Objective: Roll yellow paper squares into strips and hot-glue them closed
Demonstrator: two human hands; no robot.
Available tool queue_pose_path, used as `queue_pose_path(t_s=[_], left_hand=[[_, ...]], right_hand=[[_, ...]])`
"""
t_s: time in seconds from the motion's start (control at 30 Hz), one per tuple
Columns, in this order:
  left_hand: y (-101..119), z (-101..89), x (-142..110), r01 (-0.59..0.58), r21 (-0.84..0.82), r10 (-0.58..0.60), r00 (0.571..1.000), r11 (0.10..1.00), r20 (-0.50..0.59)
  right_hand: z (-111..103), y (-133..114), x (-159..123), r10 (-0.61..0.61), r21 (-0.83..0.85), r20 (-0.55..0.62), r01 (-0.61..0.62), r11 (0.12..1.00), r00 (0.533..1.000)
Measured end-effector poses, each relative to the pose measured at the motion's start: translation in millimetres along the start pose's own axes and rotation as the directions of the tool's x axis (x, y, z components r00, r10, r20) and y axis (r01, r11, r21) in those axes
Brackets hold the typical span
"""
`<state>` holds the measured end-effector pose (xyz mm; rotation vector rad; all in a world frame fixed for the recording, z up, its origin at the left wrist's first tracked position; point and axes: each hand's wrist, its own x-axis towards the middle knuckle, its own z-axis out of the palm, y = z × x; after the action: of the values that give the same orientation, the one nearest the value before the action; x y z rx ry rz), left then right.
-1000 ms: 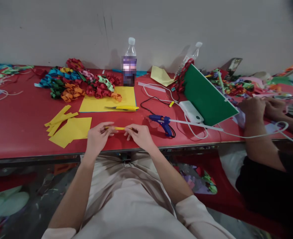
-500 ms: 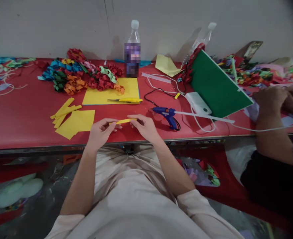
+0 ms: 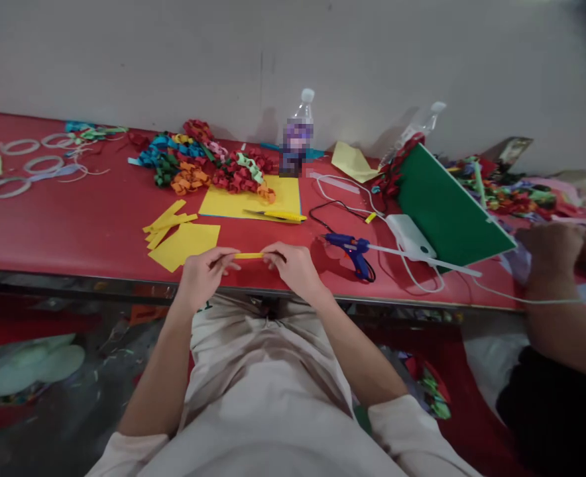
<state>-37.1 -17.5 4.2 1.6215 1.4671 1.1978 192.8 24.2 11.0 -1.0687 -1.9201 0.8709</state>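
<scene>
A narrow yellow paper strip [image 3: 249, 256] is stretched level between my two hands, just above the table's front edge. My left hand [image 3: 207, 268] pinches its left end, and my right hand [image 3: 289, 262] pinches the other. Left of my hands lie a yellow paper sheet [image 3: 186, 244] and several folded yellow strips [image 3: 166, 222]. A blue hot glue gun [image 3: 350, 248] with a long white glue stick [image 3: 422, 258] rests just right of my right hand. Beyond my hands, a yellow utility knife [image 3: 278, 216] lies on a larger yellow sheet [image 3: 223, 205].
Curled paper chains [image 3: 188, 177] are heaped at the back, beside a labelled bottle [image 3: 297, 139]. A green board [image 3: 447, 205] leans over a white power strip [image 3: 407, 235] and its cable. White rings [image 3: 44, 164] lie at left. At right are a co-worker's hands [image 3: 554, 252].
The view has shifted, so the table's things appear farther right and lower. My hands still hold the yellow strip, now straighter and level between them.
</scene>
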Motion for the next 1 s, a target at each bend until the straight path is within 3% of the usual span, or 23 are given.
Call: queue_pose_path(t_s=[0.07, 0.17, 0.23, 0.3, 0.37, 0.4, 0.5, 0.57, 0.6, 0.67, 0.7, 0.8, 1.0], left_hand=[[-7.8, -23.5, -2.9, 0.007, 0.086, 0.009, 0.981, 0.996, -0.192], [-25.8, -61.3, 3.3, 0.1, 0.214, 0.026, 0.853, 0.972, -0.521], [-38.6, -82.7, 12.4, 0.172, 0.345, 0.088, 0.777, 0.923, -0.623], [-49.0, -97.0, 20.6, 0.234, 0.44, 0.117, 0.763, 0.867, -0.636], [-55.6, -102.6, 23.5, 0.284, 0.533, 0.112, 0.798, 0.797, -0.593], [-57.1, -102.2, 22.1, 0.293, 0.576, 0.114, 0.816, 0.763, -0.566], [-54.4, -90.1, 8.3, 0.157, 0.665, 0.221, 0.867, 0.73, -0.448], [-48.2, -75.1, -4.4, -0.08, 0.698, 0.331, 0.914, 0.711, -0.233], [-44.7, -66.5, -10.3, -0.22, 0.689, 0.358, 0.931, 0.691, -0.062], [-39.5, -49.8, -19.0, -0.411, 0.637, 0.354, 0.908, 0.653, 0.224], [-38.1, -42.8, -21.4, -0.442, 0.629, 0.339, 0.896, 0.639, 0.285], [-37.9, -32.2, -21.7, -0.409, 0.678, 0.296, 0.912, 0.611, 0.284], [-31.5, -41.2, -10.8, -0.376, 0.715, 0.194, 0.925, 0.589, 0.327]], right_hand=[[13.2, -13.3, 17.7, -0.009, -0.073, -0.008, 0.009, 0.997, 1.0], [40.6, -34.0, 46.6, -0.014, -0.364, -0.041, -0.002, 0.931, 0.999], [61.7, -43.3, 59.0, -0.09, -0.522, 0.05, 0.103, 0.846, 0.995], [80.8, -46.4, 60.9, -0.22, -0.573, 0.247, 0.326, 0.752, 0.944], [92.4, -43.7, 52.6, -0.292, -0.562, 0.383, 0.472, 0.679, 0.876], [94.2, -40.8, 45.4, -0.295, -0.559, 0.404, 0.489, 0.67, 0.866], [83.1, -30.2, 18.9, -0.269, -0.566, 0.386, 0.457, 0.686, 0.882], [68.1, -24.2, 2.2, -0.276, -0.575, 0.38, 0.459, 0.677, 0.883], [60.5, -21.9, -4.7, -0.288, -0.58, 0.38, 0.469, 0.666, 0.879], [47.9, -18.0, -15.0, -0.314, -0.586, 0.386, 0.493, 0.643, 0.868], [43.3, -16.1, -18.3, -0.329, -0.584, 0.387, 0.506, 0.635, 0.861], [34.9, -9.6, -23.3, -0.374, -0.575, 0.343, 0.507, 0.642, 0.862], [23.1, 6.8, -25.6, -0.433, -0.553, 0.175, 0.452, 0.7, 0.884]])
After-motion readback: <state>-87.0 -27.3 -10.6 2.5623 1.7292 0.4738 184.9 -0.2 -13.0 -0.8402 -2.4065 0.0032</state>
